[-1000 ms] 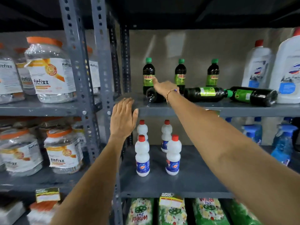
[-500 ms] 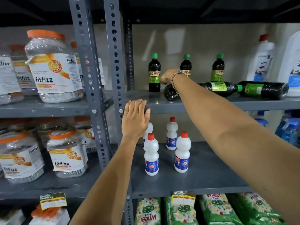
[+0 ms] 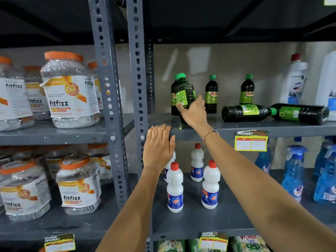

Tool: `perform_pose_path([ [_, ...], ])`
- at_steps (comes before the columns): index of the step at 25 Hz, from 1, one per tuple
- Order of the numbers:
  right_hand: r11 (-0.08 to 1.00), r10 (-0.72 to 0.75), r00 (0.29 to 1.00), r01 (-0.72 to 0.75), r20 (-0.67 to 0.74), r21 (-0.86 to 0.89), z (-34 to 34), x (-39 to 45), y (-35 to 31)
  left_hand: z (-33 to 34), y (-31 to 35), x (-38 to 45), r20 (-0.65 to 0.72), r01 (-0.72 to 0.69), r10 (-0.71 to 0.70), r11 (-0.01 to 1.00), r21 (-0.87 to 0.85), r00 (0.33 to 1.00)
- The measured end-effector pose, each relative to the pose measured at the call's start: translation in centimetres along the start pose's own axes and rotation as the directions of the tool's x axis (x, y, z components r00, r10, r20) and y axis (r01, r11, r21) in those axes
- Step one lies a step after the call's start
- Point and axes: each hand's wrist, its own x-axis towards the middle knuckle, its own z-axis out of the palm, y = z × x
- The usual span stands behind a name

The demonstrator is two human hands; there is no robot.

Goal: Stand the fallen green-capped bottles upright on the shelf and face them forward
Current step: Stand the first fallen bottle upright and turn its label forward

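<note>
Head view, close, facing shelf (image 3: 254, 126)

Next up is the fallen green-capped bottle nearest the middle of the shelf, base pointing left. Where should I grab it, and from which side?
Grip the fallen bottle around its labelled body, coming from the front and above. It lies lengthwise along the shelf with that side exposed. Its cap points right, close against the second fallen bottle, so the neck looks cramped. The right hand is busy with another bottle.

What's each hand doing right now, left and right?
Left hand: open, flat, holding nothing, at the shelf edge.
Right hand: grip closed on a green-capped bottle, nearly upright.
</note>
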Motion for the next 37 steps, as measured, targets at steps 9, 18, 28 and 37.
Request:
perform_pose_path([
  [9,0.982,0.031,0.939,-0.093,0.344,0.165,1.1,2.1,1.0,-0.2,0.1,0.3,0.015,0.016,-0.016,1.000,0.012,1.000],
  [18,0.942,0.088,0.953,-0.174,0.289,0.288,0.4,2.7,1.8,-0.5,0.2,0.2,0.035,0.026,-0.026,1.000,0.001,0.999],
  [28,0.980,0.084,0.953,-0.132,0.292,0.152,0.3,2.3,1.9,-0.6,0.3,0.2,0.034,0.025,-0.025,1.000,0.002,0.999],
  [37,0.938,0.141,0.916,-0.245,0.375,0.246,0.0,2.3,1.8,-0.8,0.2,0.3,0.039,0.019,-0.020,1.000,0.014,0.999],
])
